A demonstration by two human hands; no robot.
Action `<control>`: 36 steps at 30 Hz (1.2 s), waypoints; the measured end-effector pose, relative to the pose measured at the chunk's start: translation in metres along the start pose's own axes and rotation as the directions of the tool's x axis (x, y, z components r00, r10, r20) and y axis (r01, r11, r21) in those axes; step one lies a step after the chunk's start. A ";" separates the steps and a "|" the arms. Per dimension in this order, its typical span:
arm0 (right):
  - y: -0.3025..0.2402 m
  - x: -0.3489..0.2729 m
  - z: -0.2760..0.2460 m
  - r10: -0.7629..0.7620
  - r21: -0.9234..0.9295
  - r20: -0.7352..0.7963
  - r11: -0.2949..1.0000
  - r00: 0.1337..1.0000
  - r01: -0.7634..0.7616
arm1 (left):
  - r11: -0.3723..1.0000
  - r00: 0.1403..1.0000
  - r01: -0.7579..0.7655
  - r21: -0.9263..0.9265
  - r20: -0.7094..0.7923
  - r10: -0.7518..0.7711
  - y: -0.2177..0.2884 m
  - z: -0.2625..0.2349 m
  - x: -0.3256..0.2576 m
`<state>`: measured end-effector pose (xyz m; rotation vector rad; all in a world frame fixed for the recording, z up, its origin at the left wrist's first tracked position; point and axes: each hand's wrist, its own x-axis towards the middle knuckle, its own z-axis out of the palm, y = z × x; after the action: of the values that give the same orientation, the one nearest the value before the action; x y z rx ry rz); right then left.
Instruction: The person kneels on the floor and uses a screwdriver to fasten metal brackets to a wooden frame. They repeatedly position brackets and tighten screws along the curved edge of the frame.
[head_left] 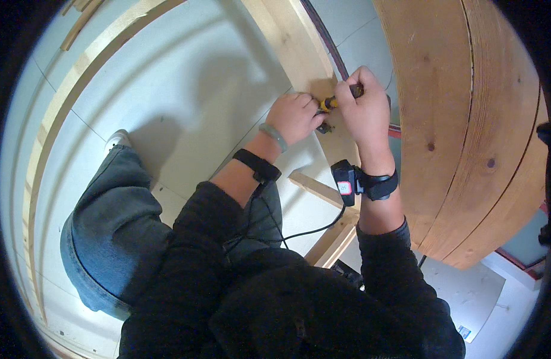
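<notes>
My right hand point(366, 110) is closed round a short yellow-and-black hand tool point(330, 104). Most of the tool is hidden by the fingers, so its exact kind does not show. A dark end of it sticks out by my right thumb. From the other side, my left hand point(292, 117) is closed with its fingertips at the yellow part, over a pale wooden board point(338, 136). Whatever those fingers pinch is covered. Just below the left fingertips, a small dark piece point(324, 128) lies at the board's edge.
A large brown plank panel point(434, 113) stands close on the right. A long pale wooden rail point(78, 72) curves along the left. Short wooden bars point(332, 242) and a black cable point(314, 231) lie near my body. White tiles point(191, 119) cover the floor.
</notes>
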<state>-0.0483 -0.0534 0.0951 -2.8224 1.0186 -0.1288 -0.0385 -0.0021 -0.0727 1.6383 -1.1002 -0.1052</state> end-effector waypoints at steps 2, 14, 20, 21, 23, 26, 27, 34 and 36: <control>0.005 -0.004 -0.003 0.029 -0.012 0.010 1.000 1.000 -0.029 | 0.996 0.993 -0.007 0.084 0.117 -0.003 0.003 0.000 0.000; 0.027 -0.031 -0.004 0.024 0.218 -0.091 0.976 0.996 -0.004 | 0.991 0.993 -0.119 0.065 0.029 0.117 -0.002 0.006 -0.001; 0.031 -0.038 -0.001 -0.034 0.194 -0.151 0.979 0.988 0.064 | 0.982 0.986 -0.167 0.090 -0.012 0.169 -0.001 0.002 -0.001; 0.031 -0.041 -0.001 0.029 0.208 -0.144 0.978 0.989 0.002 | 0.982 0.986 -0.167 0.086 -0.014 0.169 0.001 0.001 -0.001; 0.032 -0.046 -0.001 0.115 0.247 -0.152 0.966 0.982 -0.075 | 0.985 0.989 -0.144 0.091 0.048 0.140 0.006 0.001 -0.001; 0.030 -0.048 -0.005 0.132 0.246 -0.134 0.964 0.982 -0.095 | 0.995 0.992 -0.081 0.058 0.105 0.074 0.010 0.000 -0.002; 0.029 -0.047 -0.009 0.060 0.170 -0.124 0.985 0.991 -0.038 | 0.998 0.994 -0.056 0.042 0.101 0.052 0.011 0.001 -0.002; 0.013 -0.025 -0.029 0.038 -0.118 0.096 0.993 0.995 -0.027 | 0.973 0.979 0.191 -0.131 -0.054 -0.199 0.019 0.004 -0.016; 0.005 -0.017 -0.033 0.046 -0.204 0.118 0.979 0.992 -0.021 | 0.947 0.963 0.244 -0.209 -0.063 -0.262 0.024 0.007 -0.018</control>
<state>-0.0688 -0.0493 0.1263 -2.9468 1.1088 0.1594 -0.0668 0.0063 -0.0640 1.5795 -0.7803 -0.2974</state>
